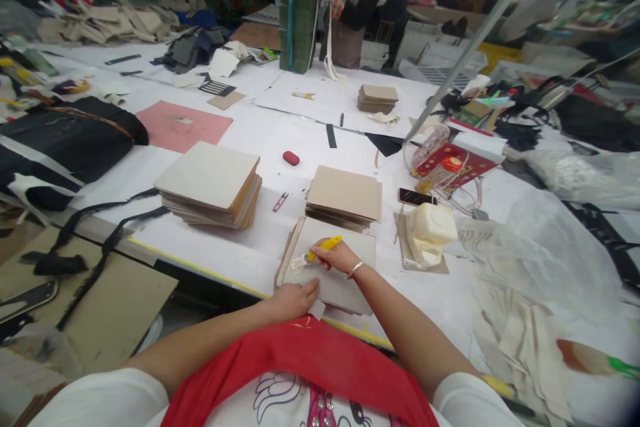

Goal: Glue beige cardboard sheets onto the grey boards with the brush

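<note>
In my right hand [336, 256] is a yellow-handled brush [327, 247]. Its bristles, coated in a pale paste, touch the upper board of a stack of grey cardboard panels [350, 280] at the table's front edge. My left hand [296, 298] grips the near left edge of that board, thumb on top, its other fingers partly hidden. A small white tab [317, 309] sticks out beside its fingertips. Just behind lies another stack of tan cardboard panels [344, 190]. To the right, a cut-open cream plastic container [431, 230] stands on a piece of board.
A taller cardboard stack [207, 173] stands left, near pink-handled thread snips [281, 201] and a red case [291, 158]. A phone [417, 197], a red bag [457, 163] and clear plastic sheeting [555, 247] lie right. Across the table, a person [357, 7] handles a green bundle [299, 27].
</note>
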`<control>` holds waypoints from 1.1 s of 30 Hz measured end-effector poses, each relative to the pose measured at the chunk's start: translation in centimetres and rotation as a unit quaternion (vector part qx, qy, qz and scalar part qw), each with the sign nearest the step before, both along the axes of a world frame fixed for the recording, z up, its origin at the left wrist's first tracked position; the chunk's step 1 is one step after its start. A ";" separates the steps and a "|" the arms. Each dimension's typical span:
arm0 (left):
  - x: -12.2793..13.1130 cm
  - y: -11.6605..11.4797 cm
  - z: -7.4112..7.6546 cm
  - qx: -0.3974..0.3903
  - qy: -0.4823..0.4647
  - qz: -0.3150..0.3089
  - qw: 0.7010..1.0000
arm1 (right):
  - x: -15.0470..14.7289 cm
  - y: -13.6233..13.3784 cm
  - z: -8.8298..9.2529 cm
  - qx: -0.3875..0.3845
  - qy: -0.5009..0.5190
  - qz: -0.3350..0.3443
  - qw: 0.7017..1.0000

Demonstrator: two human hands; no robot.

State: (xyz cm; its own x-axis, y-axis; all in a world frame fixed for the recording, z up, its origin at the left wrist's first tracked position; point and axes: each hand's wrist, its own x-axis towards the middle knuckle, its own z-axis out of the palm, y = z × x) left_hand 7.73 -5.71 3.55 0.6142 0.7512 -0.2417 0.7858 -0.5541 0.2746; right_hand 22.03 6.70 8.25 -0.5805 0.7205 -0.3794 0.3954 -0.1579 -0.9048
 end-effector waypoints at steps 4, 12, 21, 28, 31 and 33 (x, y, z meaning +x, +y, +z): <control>0.1 0.4 -0.3 0.013 0.016 -0.019 1.000 | 0.5 2.8 -0.1 0.050 -0.028 -0.130 0.990; 1.5 1.8 0.8 -0.012 0.044 0.014 0.999 | 2.4 3.3 0.0 0.066 -0.026 -0.278 0.958; 2.3 1.2 1.7 -0.071 0.041 0.059 0.995 | 10.8 0.2 0.7 0.060 -0.083 -0.394 0.914; 1.9 0.0 1.8 -0.070 0.047 0.095 0.992 | 8.9 -0.7 2.4 0.105 -0.030 -0.397 0.911; 1.8 -0.3 1.5 -0.063 0.047 0.103 0.992 | 8.3 -0.7 1.9 0.112 -0.044 -0.387 0.914; 1.9 -0.4 1.4 -0.056 0.041 0.106 0.992 | 8.7 -0.7 1.4 0.119 -0.077 -0.378 0.915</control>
